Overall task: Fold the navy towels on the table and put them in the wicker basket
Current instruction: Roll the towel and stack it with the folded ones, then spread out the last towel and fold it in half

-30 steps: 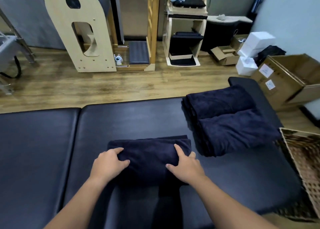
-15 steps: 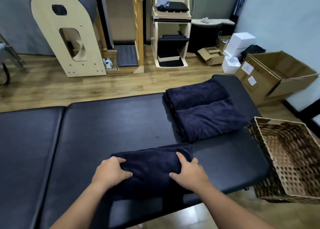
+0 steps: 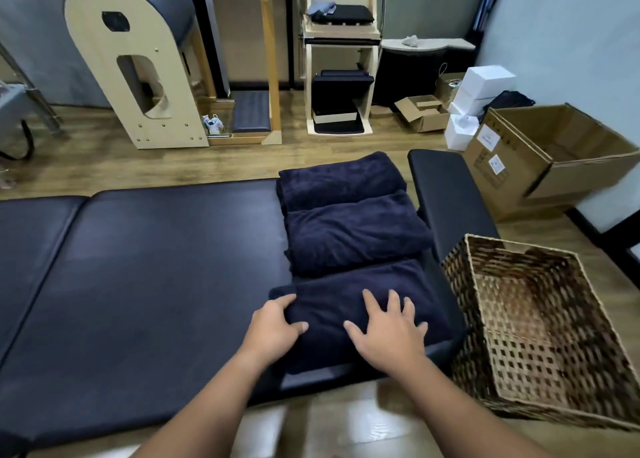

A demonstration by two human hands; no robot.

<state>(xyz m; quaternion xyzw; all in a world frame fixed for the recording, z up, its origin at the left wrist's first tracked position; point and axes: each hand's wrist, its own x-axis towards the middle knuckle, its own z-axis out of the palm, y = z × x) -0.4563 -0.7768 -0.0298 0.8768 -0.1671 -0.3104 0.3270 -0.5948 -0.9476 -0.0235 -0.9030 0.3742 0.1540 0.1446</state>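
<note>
A folded navy towel [image 3: 349, 295] lies at the near right end of the dark padded table [image 3: 145, 267]. My left hand [image 3: 275, 326] grips its left end, thumb on top. My right hand [image 3: 388, 326] rests flat on the towel's top with fingers spread. Directly behind it lie two more folded navy towels [image 3: 349, 215], one beyond the other, touching it. The empty wicker basket [image 3: 540, 336] stands on the floor just right of the table end.
An open cardboard box [image 3: 554, 160] and white boxes [image 3: 481, 94] sit by the right wall. A wooden arched frame [image 3: 138, 63] and a shelf unit [image 3: 339, 77] stand on the wood floor beyond the table.
Both hands have slid the folded towel to the right, up against the two folded towels and close to the basket. My right hand has shifted from its end onto its top.
</note>
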